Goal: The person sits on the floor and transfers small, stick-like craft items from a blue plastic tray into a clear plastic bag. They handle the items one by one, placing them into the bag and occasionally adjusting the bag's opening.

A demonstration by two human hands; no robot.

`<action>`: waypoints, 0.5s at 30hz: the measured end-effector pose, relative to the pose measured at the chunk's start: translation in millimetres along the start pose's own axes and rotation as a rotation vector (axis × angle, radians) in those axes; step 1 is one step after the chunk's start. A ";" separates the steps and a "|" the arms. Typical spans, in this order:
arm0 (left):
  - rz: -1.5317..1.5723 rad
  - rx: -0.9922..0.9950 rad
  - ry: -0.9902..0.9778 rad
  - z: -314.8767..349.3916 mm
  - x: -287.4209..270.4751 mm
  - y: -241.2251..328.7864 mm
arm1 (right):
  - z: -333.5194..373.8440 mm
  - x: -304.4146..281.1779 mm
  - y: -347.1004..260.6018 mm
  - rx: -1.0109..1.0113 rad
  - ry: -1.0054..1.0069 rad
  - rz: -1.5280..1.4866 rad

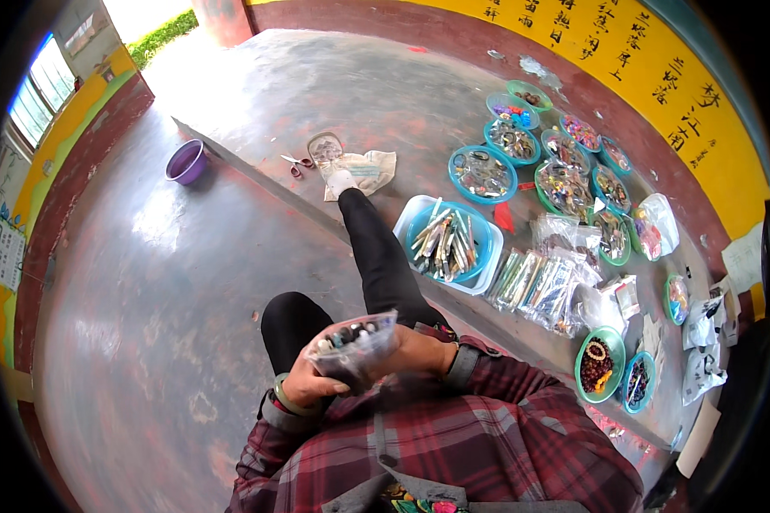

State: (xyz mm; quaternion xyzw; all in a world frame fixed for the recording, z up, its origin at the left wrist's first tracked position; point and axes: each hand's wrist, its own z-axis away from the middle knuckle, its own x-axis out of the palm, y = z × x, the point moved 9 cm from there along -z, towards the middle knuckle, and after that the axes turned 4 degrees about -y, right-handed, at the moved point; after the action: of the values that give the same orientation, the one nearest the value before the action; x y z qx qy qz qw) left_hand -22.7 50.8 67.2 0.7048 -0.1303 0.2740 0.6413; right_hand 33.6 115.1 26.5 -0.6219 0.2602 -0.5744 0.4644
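Close in front of my body is a clear plastic bag [355,346] of small dark and white pieces, too small to name. My left hand [306,382], with a pale bangle at the wrist, wraps round its near left side, thumb along the lower edge. On the other side my right hand [415,352] is against the bag, its fingers mostly hidden behind the plastic. Both hands are above my lap, beside my bent left knee. A blue basin [411,248] of long pen-like sticks stands in a white tub [399,224] beyond my right leg.
Several colourful baskets of small items, such as a blue one [513,188], crowd the right side. Bagged sticks [535,286] lie nearer. A raised floor edge [265,192] runs diagonally across. Scissors [296,167], a cloth [372,169] and a purple basin [186,162] are farther left.
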 end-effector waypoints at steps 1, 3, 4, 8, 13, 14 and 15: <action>-0.059 0.051 0.027 3.7 -5.1 -4.0 | 0.2 -3.3 4.3 0.035 0.022 0.024; -0.026 -0.004 0.209 10.0 -17.8 -21.4 | -1.9 -8.5 13.5 0.104 0.062 0.070; 0.018 0.001 0.218 13.6 -23.8 -30.9 | -0.9 -8.7 9.9 0.118 0.109 0.060; 0.182 0.027 0.260 17.9 -40.8 -50.8 | -2.0 -12.5 17.4 0.164 0.144 0.009; 0.282 0.050 0.257 12.0 -35.1 -45.1 | 2.6 -15.7 26.3 0.197 0.020 -0.005; 0.301 0.057 0.215 12.9 -39.0 -48.6 | 4.9 -19.0 21.1 0.174 -0.024 0.109; 0.291 0.060 0.217 15.0 -44.3 -51.3 | 7.7 -24.9 14.8 0.151 -0.070 0.223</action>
State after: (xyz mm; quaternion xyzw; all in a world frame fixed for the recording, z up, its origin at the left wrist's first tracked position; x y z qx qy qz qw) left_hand -28.1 36.2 -0.4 0.6636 -0.1527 0.4419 0.5840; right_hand 38.9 132.2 2.4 -0.5720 0.2673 -0.5150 0.5798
